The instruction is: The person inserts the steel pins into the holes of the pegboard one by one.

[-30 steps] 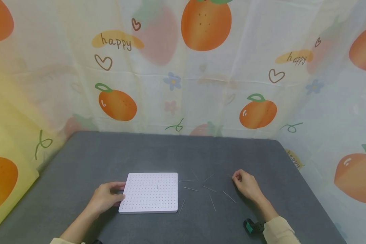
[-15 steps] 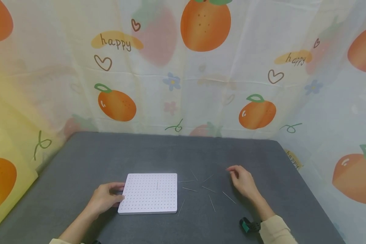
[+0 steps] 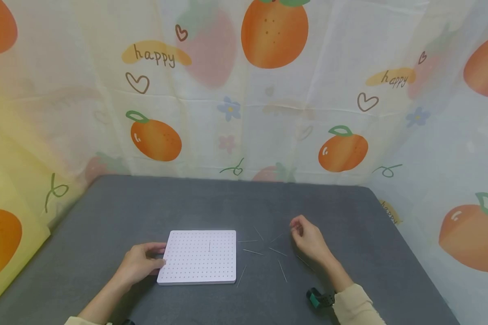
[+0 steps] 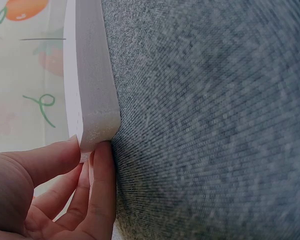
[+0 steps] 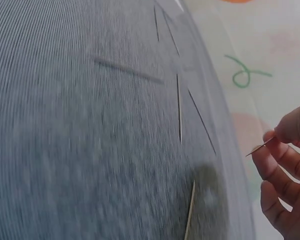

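Nearest, two pale sleeves (image 3: 355, 304) enter from the bottom edge, and a black device with a green patch (image 3: 322, 299) sits at the right wrist. The left hand (image 3: 136, 264) grips the left edge of a white perforated board (image 3: 185, 266), fingers pinching that edge; the board lies flat, left of centre, on a grey bench (image 3: 211, 198). That hold looks right for stopping the board from sliding; light pressure should be enough. One thin standing stick (image 3: 209, 246) rises from the board, right of its middle, and could be knocked, so it is best given room. Just right of the board, eight lying sticks (image 3: 253, 252) are scattered on the bench. Above them, towards the far side, hangs the right hand (image 3: 309, 239), thumb and forefinger pinching a held stick (image 5: 255, 150), the other fingers loosely bent and apart. One tip shows; the other end is hidden. So thin a stick may swivel, so a firm pinch with the tip in sight seems best. Counted: two hands, one board, ten sticks. Farthest, a fruit-printed cloth (image 3: 211, 140) hangs behind the bench.
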A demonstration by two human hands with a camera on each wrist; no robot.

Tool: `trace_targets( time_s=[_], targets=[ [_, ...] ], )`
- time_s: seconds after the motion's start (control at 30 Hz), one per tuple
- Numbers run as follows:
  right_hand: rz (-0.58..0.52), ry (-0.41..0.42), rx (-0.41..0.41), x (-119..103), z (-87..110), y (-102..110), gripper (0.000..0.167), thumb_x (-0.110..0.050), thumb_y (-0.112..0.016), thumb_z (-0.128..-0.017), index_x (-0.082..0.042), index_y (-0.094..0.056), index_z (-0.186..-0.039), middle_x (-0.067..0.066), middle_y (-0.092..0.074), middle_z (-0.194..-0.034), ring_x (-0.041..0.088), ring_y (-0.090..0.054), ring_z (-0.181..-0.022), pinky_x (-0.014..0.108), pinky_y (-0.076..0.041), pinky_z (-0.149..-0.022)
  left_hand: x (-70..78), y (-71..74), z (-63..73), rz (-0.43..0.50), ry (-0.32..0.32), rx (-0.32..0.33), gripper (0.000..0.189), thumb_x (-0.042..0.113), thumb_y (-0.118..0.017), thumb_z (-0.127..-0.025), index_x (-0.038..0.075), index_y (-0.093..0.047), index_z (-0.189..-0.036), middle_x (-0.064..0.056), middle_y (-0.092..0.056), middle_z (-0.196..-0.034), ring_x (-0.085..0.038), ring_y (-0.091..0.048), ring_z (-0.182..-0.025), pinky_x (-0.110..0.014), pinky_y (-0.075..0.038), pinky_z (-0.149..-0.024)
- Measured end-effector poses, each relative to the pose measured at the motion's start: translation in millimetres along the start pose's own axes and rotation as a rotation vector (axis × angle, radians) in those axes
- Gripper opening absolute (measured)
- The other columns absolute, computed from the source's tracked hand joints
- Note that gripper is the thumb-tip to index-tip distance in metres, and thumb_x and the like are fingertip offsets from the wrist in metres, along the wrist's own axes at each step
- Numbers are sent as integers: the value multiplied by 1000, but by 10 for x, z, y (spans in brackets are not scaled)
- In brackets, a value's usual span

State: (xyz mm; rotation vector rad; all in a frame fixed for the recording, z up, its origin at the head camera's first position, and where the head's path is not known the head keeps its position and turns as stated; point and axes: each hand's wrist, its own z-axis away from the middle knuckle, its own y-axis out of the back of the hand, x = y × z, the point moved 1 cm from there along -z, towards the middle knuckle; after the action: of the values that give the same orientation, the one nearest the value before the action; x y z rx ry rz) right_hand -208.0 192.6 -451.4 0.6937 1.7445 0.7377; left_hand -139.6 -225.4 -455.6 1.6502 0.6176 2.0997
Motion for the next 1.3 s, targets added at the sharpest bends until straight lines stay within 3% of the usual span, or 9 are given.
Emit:
trace_targets(
  time_s=[0.3,0.6,1.3],
  targets=[
    [-125,-5,-29,-223,14,-128,11,-7,-59,-86,-14,-54,-92,-2,-60,-85,13,-59,-81,33,-50,-73,-7,6,-1,29,0,-5,47,-2,-67,-74,-6,-55,-120,-22,-61,-109,-17,-64,-74,-32,-57,-61],
    [-212,44,7,-451,14,-248,10,-11,-62,-86,-17,-56,-90,0,-63,-85,11,-59,-80,29,-50,-70,-4,5,-5,36,-11,-9,48,-2,-68,-74,-7,-55,-120,-22,-61,-110,-17,-64,-73,-32,-56,-60],
    [-271,152,14,-871,0,-687,9,-10,-63,-84,-16,-58,-89,-5,-63,-82,6,-57,-74,21,-49,-65,-29,-2,-27,29,-9,-6,47,-1,-67,-74,-6,-55,-119,-22,-62,-109,-17,-63,-73,-33,-57,-61]
  ],
)
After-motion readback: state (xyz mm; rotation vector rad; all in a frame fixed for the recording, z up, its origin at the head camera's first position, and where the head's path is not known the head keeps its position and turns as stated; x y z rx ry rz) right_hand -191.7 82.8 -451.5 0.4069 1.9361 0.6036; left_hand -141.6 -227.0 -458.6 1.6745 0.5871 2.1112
